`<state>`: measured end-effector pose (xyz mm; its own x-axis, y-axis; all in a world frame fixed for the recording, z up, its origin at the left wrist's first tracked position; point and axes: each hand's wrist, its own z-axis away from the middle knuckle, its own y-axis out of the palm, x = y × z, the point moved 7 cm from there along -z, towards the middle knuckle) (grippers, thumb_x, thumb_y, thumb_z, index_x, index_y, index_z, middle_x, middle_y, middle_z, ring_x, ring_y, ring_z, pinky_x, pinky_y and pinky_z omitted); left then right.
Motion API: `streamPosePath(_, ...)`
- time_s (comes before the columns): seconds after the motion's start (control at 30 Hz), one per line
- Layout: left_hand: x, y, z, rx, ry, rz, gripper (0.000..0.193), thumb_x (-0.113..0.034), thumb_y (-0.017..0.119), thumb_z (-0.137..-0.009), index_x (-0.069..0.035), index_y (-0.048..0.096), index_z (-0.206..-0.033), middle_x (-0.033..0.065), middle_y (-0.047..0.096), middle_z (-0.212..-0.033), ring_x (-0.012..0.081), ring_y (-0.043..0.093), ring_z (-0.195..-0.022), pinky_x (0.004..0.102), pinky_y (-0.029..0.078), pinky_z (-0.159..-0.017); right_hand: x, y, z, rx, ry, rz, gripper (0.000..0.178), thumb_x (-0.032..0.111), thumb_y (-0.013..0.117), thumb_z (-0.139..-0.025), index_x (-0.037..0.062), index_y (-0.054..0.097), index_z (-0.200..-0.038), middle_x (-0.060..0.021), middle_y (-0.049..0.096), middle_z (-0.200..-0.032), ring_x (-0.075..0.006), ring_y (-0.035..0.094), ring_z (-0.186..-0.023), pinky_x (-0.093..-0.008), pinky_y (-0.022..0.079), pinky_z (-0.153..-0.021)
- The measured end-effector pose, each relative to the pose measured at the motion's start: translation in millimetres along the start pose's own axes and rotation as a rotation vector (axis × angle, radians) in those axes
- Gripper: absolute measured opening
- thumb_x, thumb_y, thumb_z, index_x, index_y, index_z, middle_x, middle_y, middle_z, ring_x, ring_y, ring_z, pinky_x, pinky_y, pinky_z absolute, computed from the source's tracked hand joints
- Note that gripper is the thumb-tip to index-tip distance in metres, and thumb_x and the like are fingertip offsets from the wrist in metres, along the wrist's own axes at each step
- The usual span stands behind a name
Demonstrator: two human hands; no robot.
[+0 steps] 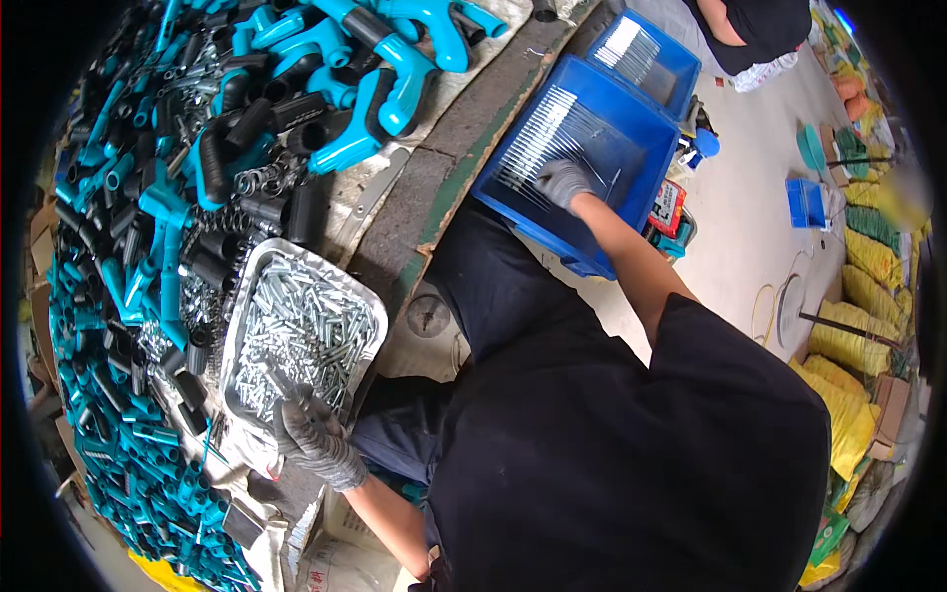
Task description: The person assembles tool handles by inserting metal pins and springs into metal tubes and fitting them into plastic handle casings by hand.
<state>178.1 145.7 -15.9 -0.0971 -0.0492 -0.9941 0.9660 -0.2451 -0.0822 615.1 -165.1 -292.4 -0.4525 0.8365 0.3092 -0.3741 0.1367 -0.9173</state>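
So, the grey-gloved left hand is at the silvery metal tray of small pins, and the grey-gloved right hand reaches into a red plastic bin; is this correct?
Not quite: the head view shows the grey-gloved right hand reaching into a blue plastic bin, not a red one. The rest is right.

At left we see teal and black plastic parts (pixel 166 202); at centre left, silver pins (pixel 301 321); at upper centre, silvery rods (pixel 541 128) in a blue bin (pixel 639 153); at far right, yellow sacks (pixel 843 419). Our gloves (pixel 321 444) are grey.
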Motion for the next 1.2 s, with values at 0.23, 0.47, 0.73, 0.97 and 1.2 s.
streamPosePath(0.23, 6.6, -3.8, -0.2, -0.066, -0.091, -0.059, 0.034, -0.035, 0.057, -0.089, -0.002, 0.064, -0.092, -0.0005, 0.050, -0.057, 0.0016, 0.028, -0.038, 0.0181, 0.016, -0.034, 37.1, 34.2, -15.3, 0.009, 0.065, 0.161, 0.026, 0.010, 0.045, -0.086, 0.0068, 0.068, -0.098, -0.0204, 0.066, -0.098, -0.0365, 0.064, -0.091, -0.0449, 0.051, -0.081)
streamPosePath(0.47, 9.5, -2.0, 3.0, -0.018, -0.208, -0.047, 0.036, -0.036, 0.056, -0.089, -0.001, 0.062, -0.091, -0.0024, 0.044, -0.055, 0.0027, 0.027, -0.037, 0.0189, 0.018, -0.034, 20.7, 51.6, -18.4, -0.076, 0.228, 0.107, 0.028, 0.009, 0.041, -0.087, 0.0013, 0.067, -0.093, -0.0250, 0.065, -0.092, -0.0362, 0.066, -0.083, -0.0479, 0.053, -0.073)
streamPosePath(0.73, -9.4, 1.2, 8.6, -0.017, -0.209, 0.021, 0.040, -0.041, 0.058, -0.088, -0.002, 0.063, -0.094, -0.0010, 0.048, -0.056, 0.0032, 0.028, -0.035, 0.0185, 0.019, -0.032, 49.3, 14.6, -1.9, 0.078, 0.151, 0.137, 0.026, 0.018, 0.053, -0.083, 0.0061, 0.069, -0.100, -0.0206, 0.066, -0.100, -0.0314, 0.066, -0.090, -0.0422, 0.051, -0.081)
streamPosePath(0.97, -38.1, 21.0, 24.0, 0.330, -0.280, 0.037, 0.041, -0.038, 0.066, -0.084, -0.003, 0.058, -0.103, 0.0098, 0.063, -0.072, 0.0061, 0.043, -0.039, 0.0173, 0.026, -0.032, 90.0, -166.7, 87.8, -0.237, 0.140, -1.337, 0.021, 0.019, 0.066, -0.085, -0.0012, 0.066, -0.092, -0.0073, 0.066, -0.077, -0.0110, 0.063, -0.066, -0.0228, 0.051, -0.060)
streamPosePath(1.2, -47.1, 81.3, 41.3, 0.479, -0.179, -0.112, 0.024, -0.016, 0.078, -0.077, -0.004, 0.060, -0.088, -0.0035, 0.055, -0.065, 0.0044, 0.047, -0.056, 0.0209, 0.038, -0.053, 332.5, -170.2, 169.2, 0.361, -0.419, -1.393, 0.033, 0.035, 0.062, -0.089, 0.0021, 0.063, -0.096, -0.0083, 0.066, -0.083, -0.0160, 0.063, -0.076, -0.0301, 0.051, -0.068)
